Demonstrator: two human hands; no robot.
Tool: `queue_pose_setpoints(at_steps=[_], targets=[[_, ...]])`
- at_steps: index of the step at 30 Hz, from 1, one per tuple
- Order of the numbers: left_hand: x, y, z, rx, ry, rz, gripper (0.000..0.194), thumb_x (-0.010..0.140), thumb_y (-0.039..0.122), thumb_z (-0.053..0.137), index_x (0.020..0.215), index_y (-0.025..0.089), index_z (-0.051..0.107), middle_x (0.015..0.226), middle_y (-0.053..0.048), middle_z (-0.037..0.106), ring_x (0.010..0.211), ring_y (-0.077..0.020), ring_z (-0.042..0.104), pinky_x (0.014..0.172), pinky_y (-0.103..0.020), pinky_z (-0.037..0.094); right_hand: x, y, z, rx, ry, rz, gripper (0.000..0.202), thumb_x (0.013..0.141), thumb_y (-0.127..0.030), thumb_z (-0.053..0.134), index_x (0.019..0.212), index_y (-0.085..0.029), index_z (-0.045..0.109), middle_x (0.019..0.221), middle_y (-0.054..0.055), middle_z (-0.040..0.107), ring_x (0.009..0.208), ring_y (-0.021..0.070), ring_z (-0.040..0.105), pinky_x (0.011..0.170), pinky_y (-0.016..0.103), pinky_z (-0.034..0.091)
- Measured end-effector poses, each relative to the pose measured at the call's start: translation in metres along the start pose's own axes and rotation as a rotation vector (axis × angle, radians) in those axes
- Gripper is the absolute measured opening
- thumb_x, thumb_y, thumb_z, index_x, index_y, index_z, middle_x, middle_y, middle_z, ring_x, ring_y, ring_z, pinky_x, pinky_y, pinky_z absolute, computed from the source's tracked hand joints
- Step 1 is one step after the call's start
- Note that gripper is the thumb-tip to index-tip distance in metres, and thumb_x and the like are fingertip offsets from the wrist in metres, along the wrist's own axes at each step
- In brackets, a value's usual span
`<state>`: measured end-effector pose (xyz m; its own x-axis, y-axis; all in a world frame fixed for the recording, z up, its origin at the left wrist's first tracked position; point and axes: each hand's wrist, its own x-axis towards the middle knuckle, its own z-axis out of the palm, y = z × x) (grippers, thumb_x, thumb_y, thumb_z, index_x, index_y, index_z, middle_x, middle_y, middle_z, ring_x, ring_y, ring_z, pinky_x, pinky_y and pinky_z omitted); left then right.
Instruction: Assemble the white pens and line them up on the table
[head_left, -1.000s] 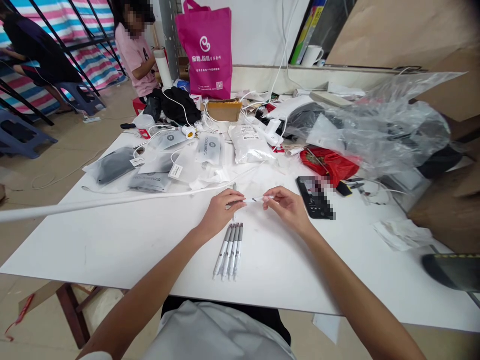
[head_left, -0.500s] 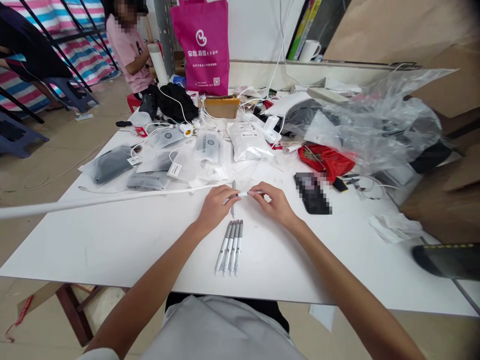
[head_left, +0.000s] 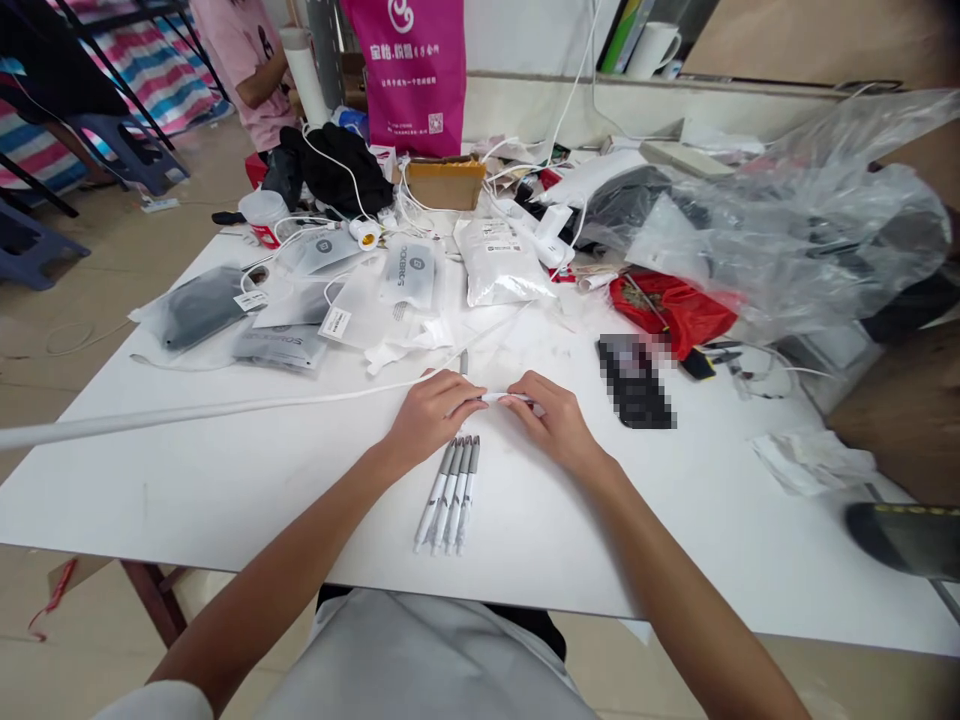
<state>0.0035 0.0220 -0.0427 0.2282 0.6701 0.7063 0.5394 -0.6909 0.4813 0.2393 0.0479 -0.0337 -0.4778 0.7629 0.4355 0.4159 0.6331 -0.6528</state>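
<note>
Between my two hands a white pen lies level, gripped at both ends. My left hand is closed on its left end, and my right hand pinches the right end; the fingers hide much of it. Behind my left hand another pen points away from me, its grey part showing and the rest largely covered. Nearer my body several white pens with grey grips lie side by side on the white table, tips away from me.
Packaged dark items and a stuffed white bag lie toward the back. A white cable crosses the left side. On the right are a phone, a red bag and clear plastic sheeting. One person is at the back left.
My view has tilted downward and shifted slightly. Both hands still hold the pen, with the right hand's fingers now farther along it. The row of pens is unmoved on the table.
</note>
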Motion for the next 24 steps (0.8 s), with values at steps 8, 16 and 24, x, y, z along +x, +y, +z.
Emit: queue_pose_setpoints(at_steps=[8, 16, 24], targets=[[0.0017, 0.0008, -0.0020, 0.005, -0.005, -0.031, 0.009, 0.101, 0.027, 0.075, 0.107, 0.023, 0.079, 0.094, -0.004, 0.080, 0.086, -0.0168, 0.075, 0.084, -0.035, 0.053, -0.0010, 0.0035, 0.0009, -0.047, -0.029, -0.082, 0.016, 0.110, -0.033, 0.058, 0.102, -0.023, 0.067, 0.088, 0.004, 0.066, 0.075, 0.0178, 0.060, 0.070, 0.034, 0.048], [0.0045, 0.0027, -0.0043, 0.017, 0.002, 0.010, 0.012, 0.101, 0.028, 0.075, 0.112, 0.024, 0.076, 0.097, -0.002, 0.080, 0.087, -0.0163, 0.076, 0.088, -0.035, 0.051, -0.0021, 0.0000, 0.0030, -0.043, -0.039, -0.053, 0.016, 0.111, -0.034, 0.057, 0.116, -0.023, 0.067, 0.093, 0.005, 0.068, 0.075, 0.0175, 0.061, 0.069, 0.032, 0.048], [0.0070, 0.0027, -0.0090, -0.046, 0.031, -0.265, 0.033, 0.101, 0.042, 0.074, 0.127, 0.022, 0.071, 0.106, -0.005, 0.080, 0.091, -0.0182, 0.072, 0.090, -0.034, 0.055, 0.0008, 0.0035, 0.0040, -0.045, 0.102, -0.072, 0.016, 0.110, -0.034, 0.057, 0.115, -0.025, 0.069, 0.093, 0.006, 0.065, 0.079, 0.0201, 0.062, 0.072, 0.035, 0.051]])
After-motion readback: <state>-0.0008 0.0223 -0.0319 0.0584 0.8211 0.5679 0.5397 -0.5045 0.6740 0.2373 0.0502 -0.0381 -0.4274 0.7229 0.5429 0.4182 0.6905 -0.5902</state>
